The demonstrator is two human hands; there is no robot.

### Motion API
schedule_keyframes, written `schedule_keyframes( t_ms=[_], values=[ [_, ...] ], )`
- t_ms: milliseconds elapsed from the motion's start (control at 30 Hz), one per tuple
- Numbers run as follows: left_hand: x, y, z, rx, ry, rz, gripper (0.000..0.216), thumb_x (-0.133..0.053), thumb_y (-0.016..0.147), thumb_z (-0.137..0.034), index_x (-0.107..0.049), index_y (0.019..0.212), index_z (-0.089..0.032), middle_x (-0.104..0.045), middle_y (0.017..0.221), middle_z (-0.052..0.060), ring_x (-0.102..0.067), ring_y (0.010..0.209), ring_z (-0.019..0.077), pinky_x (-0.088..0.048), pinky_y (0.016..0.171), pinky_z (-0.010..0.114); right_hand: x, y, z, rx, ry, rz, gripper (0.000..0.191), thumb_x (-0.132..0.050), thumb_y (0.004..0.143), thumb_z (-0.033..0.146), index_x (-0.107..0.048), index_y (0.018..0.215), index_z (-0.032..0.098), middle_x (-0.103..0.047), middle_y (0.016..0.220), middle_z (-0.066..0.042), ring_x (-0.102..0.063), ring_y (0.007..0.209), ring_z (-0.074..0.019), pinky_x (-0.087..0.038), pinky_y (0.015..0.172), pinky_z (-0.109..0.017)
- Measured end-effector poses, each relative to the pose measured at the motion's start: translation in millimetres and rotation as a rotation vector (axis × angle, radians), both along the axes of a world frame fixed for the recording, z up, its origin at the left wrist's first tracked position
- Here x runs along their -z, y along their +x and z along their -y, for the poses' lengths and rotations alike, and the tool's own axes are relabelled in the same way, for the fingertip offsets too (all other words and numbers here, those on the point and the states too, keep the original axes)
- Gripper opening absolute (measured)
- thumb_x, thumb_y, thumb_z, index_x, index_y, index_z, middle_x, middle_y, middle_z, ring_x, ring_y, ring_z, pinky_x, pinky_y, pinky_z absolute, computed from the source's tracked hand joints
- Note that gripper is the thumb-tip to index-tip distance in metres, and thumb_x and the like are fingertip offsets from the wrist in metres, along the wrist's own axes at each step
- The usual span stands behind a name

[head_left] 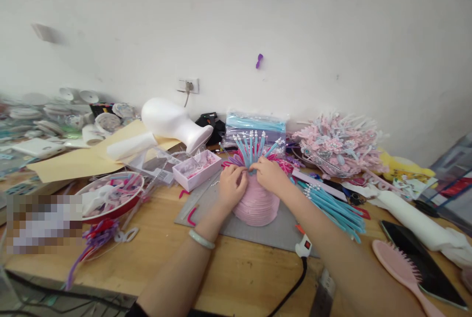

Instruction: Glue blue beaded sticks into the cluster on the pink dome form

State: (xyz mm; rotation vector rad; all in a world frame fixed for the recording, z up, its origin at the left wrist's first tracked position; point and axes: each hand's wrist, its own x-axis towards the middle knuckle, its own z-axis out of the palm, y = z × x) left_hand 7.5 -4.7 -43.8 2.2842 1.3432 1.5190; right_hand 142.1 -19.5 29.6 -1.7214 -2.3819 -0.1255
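Note:
Both hands meet at the top of a pink ribbed dome, which stands on a grey board. Blue pipe cleaners tipped with white beads fan upward there, with purple and magenta loops around their base. My left hand, below a wrist with a pale bangle, has its fingers closed at the dome's upper left edge. From the right, my right hand pinches near the foot of the blue pipe cleaners. What lies exactly between the fingertips is too small to make out.
A glue gun with a black cord lies at the board's front edge. More blue pipe cleaners are piled on the right, near a pink hairbrush. To the left are a bead box, a red-rimmed bowl and a white foam head.

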Motion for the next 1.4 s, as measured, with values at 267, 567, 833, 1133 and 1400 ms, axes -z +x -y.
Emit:
schedule_keyframes(
  t_ms=[267,567,833,1133,1400],
  values=[
    [0.8,-0.1,-1.3,-0.001,0.001,-0.047,0.022,-0.044,0.081,-0.022,-0.064,0.089,-0.018,-0.059,0.080,0.004,-0.052,0.080,0.0176,-0.036,0.071,0.031,-2.2,3.2,1.5,-0.008,0.063,-0.062,0.037,-0.034,0.082,0.010,-0.064,0.099,0.022,-0.060,0.098,-0.005,-0.056,0.084,-0.0172,-0.036,0.076,-0.028],
    [-1.1,0.1,1.8,0.005,0.003,-0.040,0.020,-0.043,0.080,-0.020,-0.063,0.085,-0.018,-0.061,0.081,0.004,-0.053,0.081,0.0177,-0.036,0.071,0.031,-11.2,42.3,22.8,0.132,0.248,-0.245,0.016,-0.048,0.077,0.018,-0.061,0.086,0.017,-0.062,0.089,-0.005,-0.056,0.081,-0.0168,-0.037,0.070,-0.026],
    [3.2,1.2,-0.6,-0.008,0.022,-0.005,0.022,-0.041,0.080,-0.016,-0.062,0.083,-0.018,-0.062,0.079,0.004,-0.054,0.080,0.0185,-0.036,0.071,0.031,3.6,163.3,59.6,0.518,-0.281,0.030,0.014,-0.053,0.067,0.011,-0.063,0.070,0.020,-0.065,0.078,-0.004,-0.056,0.071,-0.0171,-0.031,0.057,-0.024],
    [4.9,0.1,-1.8,0.007,0.004,0.016,0.024,-0.039,0.081,-0.016,-0.063,0.085,-0.018,-0.063,0.079,0.005,-0.054,0.081,0.0188,-0.035,0.070,0.032,23.6,190.5,86.9,0.569,-0.272,-0.028,0.015,-0.049,0.074,0.023,-0.059,0.065,0.019,-0.063,0.070,-0.004,-0.056,0.064,-0.0164,-0.032,0.054,-0.024],
    [4.3,0.1,2.1,-0.021,0.122,0.045,0.025,-0.045,0.082,-0.021,-0.067,0.093,-0.021,-0.062,0.081,0.005,-0.052,0.079,0.0172,-0.034,0.072,0.032,8.1,184.8,82.4,0.638,0.067,-0.512,0.018,-0.043,0.077,0.033,-0.051,0.068,0.020,-0.058,0.061,-0.001,-0.052,0.058,-0.0155,-0.035,0.056,-0.026]
  ],
)
